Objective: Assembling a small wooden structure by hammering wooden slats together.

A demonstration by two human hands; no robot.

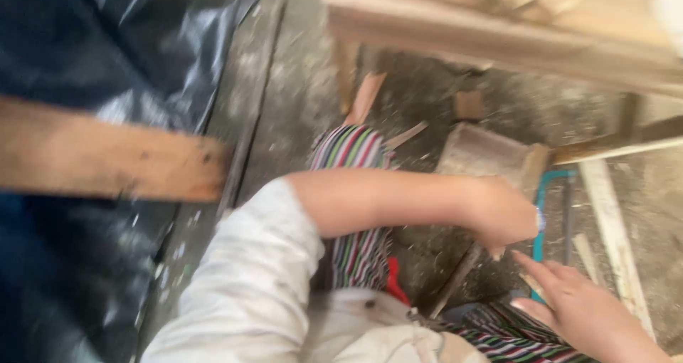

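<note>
The view is blurred. My left arm, in a white sleeve, reaches across to the right. My left hand (504, 217) is curled beside a teal saw frame (549, 192) and in front of a wooden block (489, 155); whether it grips anything is unclear. A thin dark rod (455, 281) slants down from under that hand. My right hand (580, 306) is at the lower right with fingers stretched out, their tips close to the teal frame and a pale wooden strip (612, 235). Striped trousers (359, 192) cover my legs below.
A pale wooden bench (498, 28) spans the top. On the left a brown plank (107, 153) lies over black plastic sheeting (107, 43). Wood offcuts (468, 104) and sawdust cover the grey floor (299, 100).
</note>
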